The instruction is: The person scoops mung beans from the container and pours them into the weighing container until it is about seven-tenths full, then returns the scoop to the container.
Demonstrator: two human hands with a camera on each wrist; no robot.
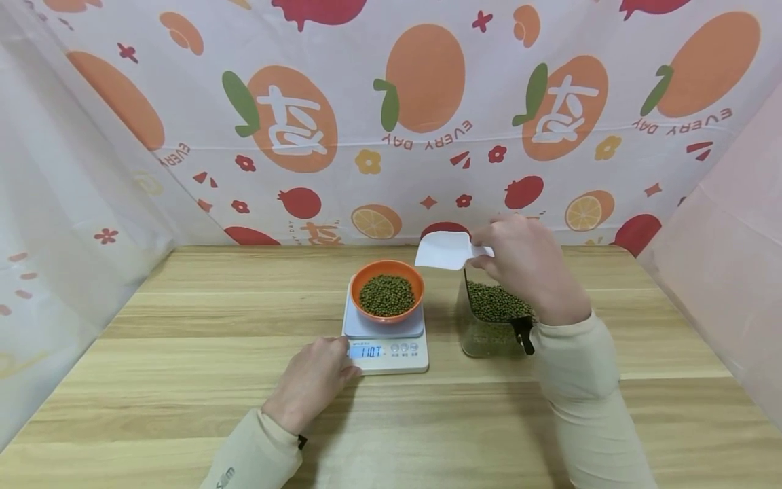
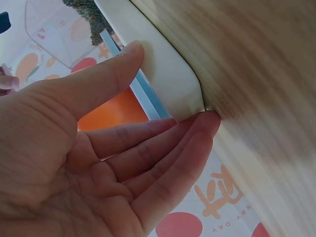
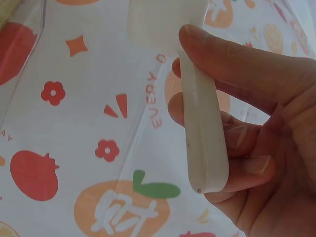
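Sleeves (image 1: 586, 387) loomed nearest: left grip (image 1: 313, 380) held the scale (image 1: 391, 365), right grip (image 1: 522, 265) pinched the scoop (image 1: 443, 251), bowl (image 1: 391, 320) lying to its left.

Left grip (image 1: 314, 380) low, fingers (image 2: 168, 187) extended, right grip (image 1: 522, 261) raised, fingers (image 3: 247, 170) curled, sleeved forearms (image 1: 580, 380) forward

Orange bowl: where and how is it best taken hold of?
Probably pinch the orange bowl by its left rim, coming from the left and above. It sits upright on the scale, wide-mouthed with an exposed rim, while the white scoop and bean container crowd its right side. Green beans lie inside, so keep it level.
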